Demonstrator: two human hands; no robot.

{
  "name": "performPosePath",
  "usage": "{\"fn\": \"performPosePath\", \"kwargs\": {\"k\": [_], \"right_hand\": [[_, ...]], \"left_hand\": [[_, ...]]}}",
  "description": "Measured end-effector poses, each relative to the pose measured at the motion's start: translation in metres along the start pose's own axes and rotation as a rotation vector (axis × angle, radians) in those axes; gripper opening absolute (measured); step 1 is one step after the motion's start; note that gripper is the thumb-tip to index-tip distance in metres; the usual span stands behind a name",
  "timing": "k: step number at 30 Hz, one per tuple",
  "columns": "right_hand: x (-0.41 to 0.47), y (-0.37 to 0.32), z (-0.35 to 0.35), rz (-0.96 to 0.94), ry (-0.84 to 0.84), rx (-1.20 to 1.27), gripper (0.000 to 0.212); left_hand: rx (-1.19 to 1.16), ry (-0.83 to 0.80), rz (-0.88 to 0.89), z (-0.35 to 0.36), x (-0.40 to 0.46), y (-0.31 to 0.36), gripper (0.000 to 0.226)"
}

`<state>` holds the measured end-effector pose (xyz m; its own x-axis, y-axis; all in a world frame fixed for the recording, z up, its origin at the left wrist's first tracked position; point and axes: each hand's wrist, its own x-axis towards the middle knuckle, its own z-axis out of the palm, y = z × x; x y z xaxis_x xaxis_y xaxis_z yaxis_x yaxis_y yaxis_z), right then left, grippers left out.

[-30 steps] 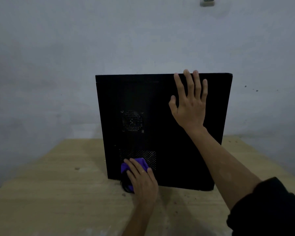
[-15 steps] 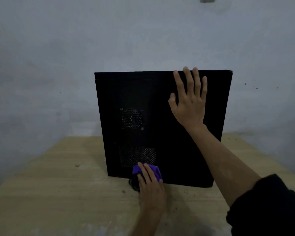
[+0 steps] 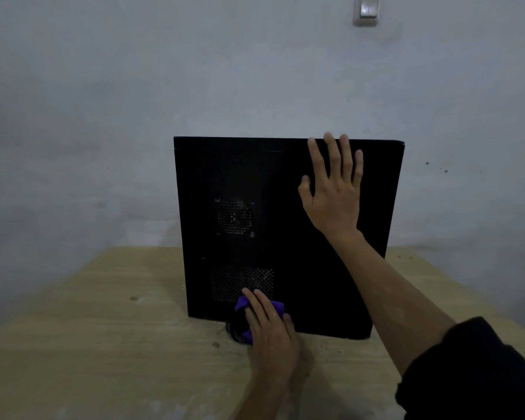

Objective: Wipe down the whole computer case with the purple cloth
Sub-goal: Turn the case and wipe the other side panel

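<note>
My left hand (image 3: 270, 334) presses the purple cloth (image 3: 255, 316) against the bottom edge of the black computer case (image 3: 273, 189), fingers straight over the bunched fabric, just below the lower vent grille (image 3: 241, 281). My right hand (image 3: 334, 189) lies flat and spread on the upper panel, fingertips at the top edge. The case stands upright on the wooden table (image 3: 103, 344), with bare tabletop to its left and in front.

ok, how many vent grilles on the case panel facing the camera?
2. A round fan grille sits mid-height on the left part of the computer case; a rectangular mesh grille lies below it, just above the purple cloth. Other sides are hidden.
</note>
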<state>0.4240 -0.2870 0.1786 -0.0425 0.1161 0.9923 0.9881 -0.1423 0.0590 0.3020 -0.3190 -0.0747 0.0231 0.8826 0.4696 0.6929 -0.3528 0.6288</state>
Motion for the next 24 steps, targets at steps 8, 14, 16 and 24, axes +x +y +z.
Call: {"fn": "performPosePath", "kwargs": {"k": [8, 14, 16, 24], "right_hand": [[-0.002, 0.002, 0.004, -0.016, 0.012, -0.017, 0.065], [-0.002, 0.005, 0.007, -0.03, 0.024, -0.017, 0.064], [-0.003, 0.004, 0.007, -0.028, 0.027, -0.017, 0.064], [-0.002, 0.002, 0.004, -0.013, 0.002, -0.014, 0.063]], "left_hand": [[0.009, 0.076, 0.505, -0.034, 0.042, 0.001, 0.074], [0.273, 0.19, 0.452, -0.037, 0.074, -0.036, 0.074], [0.3, 0.179, 0.356, -0.027, 0.059, -0.044, 0.075], [0.153, -0.076, -0.088, 0.001, 0.008, -0.03, 0.081]]}}
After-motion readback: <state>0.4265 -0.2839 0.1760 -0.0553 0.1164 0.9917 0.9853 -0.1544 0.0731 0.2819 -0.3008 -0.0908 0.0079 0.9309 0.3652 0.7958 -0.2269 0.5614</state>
